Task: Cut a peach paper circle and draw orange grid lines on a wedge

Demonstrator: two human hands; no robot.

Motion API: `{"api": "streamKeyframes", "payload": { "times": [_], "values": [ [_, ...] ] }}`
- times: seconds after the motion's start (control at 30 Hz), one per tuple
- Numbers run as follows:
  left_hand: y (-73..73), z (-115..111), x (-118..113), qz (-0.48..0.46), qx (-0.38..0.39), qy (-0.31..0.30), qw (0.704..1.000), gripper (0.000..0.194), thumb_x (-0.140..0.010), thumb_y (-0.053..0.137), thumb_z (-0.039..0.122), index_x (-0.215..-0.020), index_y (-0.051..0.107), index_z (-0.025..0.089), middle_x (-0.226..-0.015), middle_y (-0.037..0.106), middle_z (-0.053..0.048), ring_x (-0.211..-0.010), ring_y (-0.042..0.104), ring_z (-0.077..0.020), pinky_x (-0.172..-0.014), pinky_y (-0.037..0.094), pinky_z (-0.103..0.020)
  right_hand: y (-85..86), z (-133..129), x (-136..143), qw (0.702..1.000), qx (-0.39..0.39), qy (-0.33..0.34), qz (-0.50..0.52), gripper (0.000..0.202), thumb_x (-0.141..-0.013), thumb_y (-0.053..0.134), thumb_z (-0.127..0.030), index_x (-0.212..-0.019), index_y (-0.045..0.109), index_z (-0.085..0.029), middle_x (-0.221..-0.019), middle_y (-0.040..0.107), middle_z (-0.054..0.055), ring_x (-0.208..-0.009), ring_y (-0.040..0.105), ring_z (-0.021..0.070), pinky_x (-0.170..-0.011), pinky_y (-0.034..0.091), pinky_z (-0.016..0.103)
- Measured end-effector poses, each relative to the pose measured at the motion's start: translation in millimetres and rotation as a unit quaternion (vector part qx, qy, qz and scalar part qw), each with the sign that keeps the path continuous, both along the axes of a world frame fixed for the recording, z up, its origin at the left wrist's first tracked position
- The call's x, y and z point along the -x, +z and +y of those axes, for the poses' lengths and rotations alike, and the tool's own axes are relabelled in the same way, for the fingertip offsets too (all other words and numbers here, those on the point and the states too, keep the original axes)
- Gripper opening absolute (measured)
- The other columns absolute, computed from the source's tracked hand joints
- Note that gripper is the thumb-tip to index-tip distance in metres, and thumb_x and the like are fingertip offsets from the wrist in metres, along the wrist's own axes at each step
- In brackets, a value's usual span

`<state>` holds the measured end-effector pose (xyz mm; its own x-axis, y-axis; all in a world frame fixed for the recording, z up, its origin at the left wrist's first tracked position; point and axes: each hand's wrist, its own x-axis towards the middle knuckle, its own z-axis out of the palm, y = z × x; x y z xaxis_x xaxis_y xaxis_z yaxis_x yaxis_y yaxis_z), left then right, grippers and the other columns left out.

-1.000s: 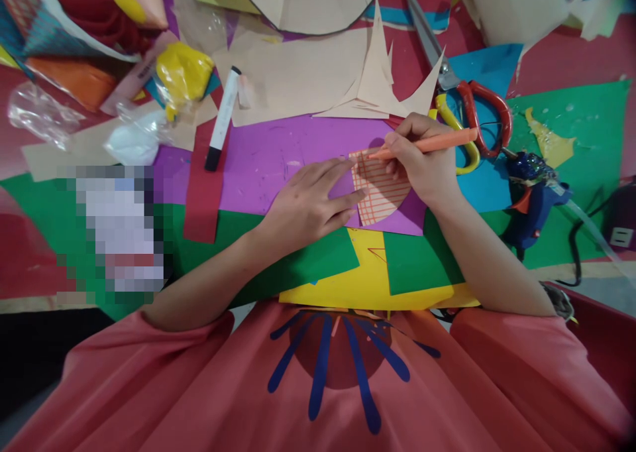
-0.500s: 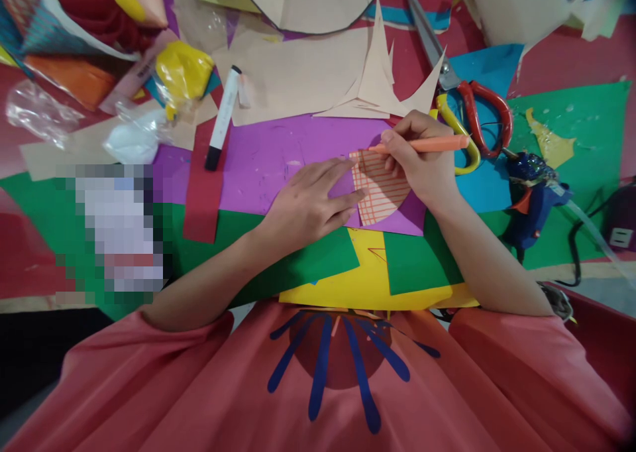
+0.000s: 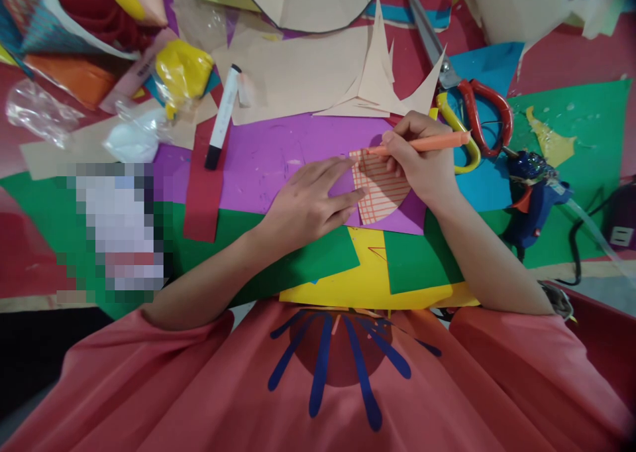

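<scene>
A cream paper piece (image 3: 380, 190) with a rounded right edge lies on the purple sheet (image 3: 258, 147), marked with orange lines that cross into a grid on its left side. My left hand (image 3: 315, 197) rests flat, fingers spread, with fingertips on the left edge of this piece. Pinched in my right hand (image 3: 420, 157) is an orange felt-tip pen (image 3: 442, 140), its tip on the upper part of the cream piece. The fingers of my right hand cover part of that upper edge.
Scissors (image 3: 484, 117) with red and yellow handles lie to the right, beside a blue glue gun (image 3: 534, 217). A white marker (image 3: 223, 117) lies on a red strip (image 3: 201, 203) at left. Cream paper offcuts (image 3: 365, 94) and a yellow plastic-wrapped bundle (image 3: 183, 71) sit farther back.
The orange pen's tip has shifted very slightly left along the top of the cream piece. My left hand stays in place.
</scene>
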<state>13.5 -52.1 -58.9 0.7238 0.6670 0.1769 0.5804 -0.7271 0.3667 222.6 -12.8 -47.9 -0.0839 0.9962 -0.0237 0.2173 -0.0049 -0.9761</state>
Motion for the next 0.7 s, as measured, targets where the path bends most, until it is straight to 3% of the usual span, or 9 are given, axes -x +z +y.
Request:
{"api": "streamKeyframes", "payload": {
  "times": [0.2, 0.43, 0.57, 0.7],
  "values": [
    [-1.4, -0.4, -0.4, -0.026, -0.028, -0.009, 0.999, 0.028, -0.095, 0.052, 0.024, -0.121, 0.064, 0.025, -0.139, 0.055, -0.015, -0.129, 0.053, -0.0315, -0.101, 0.048, -0.05, 1.0, 0.8, -0.9, 0.998, 0.051, 0.002, -0.026, 0.033, -0.078, 0.06, -0.006, -0.052, 0.045, -0.021, -0.045, 0.051, -0.006, -0.039, 0.045, 0.0055, -0.039, 0.034, 0.02],
    [0.3, 5.3, 4.6, -0.014, 0.026, -0.008, 1.0, 0.031, -0.097, 0.048, 0.029, -0.125, 0.062, 0.03, -0.14, 0.057, -0.006, -0.132, 0.052, -0.0268, -0.109, 0.043, -0.049, -3.6, -6.5, -4.0, 0.997, -0.044, -0.029, 0.054, 0.025, -0.083, 0.064, -0.027, -0.061, 0.052, -0.023, -0.049, 0.057, -0.005, -0.039, 0.049, 0.0083, -0.038, 0.037, 0.023],
    [-3.8, 9.9, 8.8, -0.026, -0.006, -0.005, 1.0, 0.03, -0.097, 0.05, 0.031, -0.123, 0.063, 0.025, -0.139, 0.058, -0.01, -0.129, 0.055, -0.0268, -0.109, 0.044, -0.048, -5.2, -6.7, -3.5, 0.999, -0.028, 0.022, 0.01, 0.03, -0.081, 0.069, -0.043, -0.064, 0.053, -0.024, -0.05, 0.056, -0.004, -0.041, 0.049, 0.0099, -0.039, 0.038, 0.025],
    [-5.8, 10.3, 8.5, -0.027, -0.045, -0.006, 0.999, 0.028, -0.098, 0.047, 0.029, -0.119, 0.064, 0.022, -0.135, 0.061, -0.013, -0.125, 0.059, -0.0265, -0.105, 0.048, -0.047, -5.6, -4.9, -1.7, 0.999, -0.012, 0.04, -0.03, 0.032, -0.081, 0.07, -0.048, -0.067, 0.054, -0.023, -0.056, 0.057, -0.003, -0.05, 0.051, 0.0104, -0.045, 0.039, 0.026]
  ]
}}
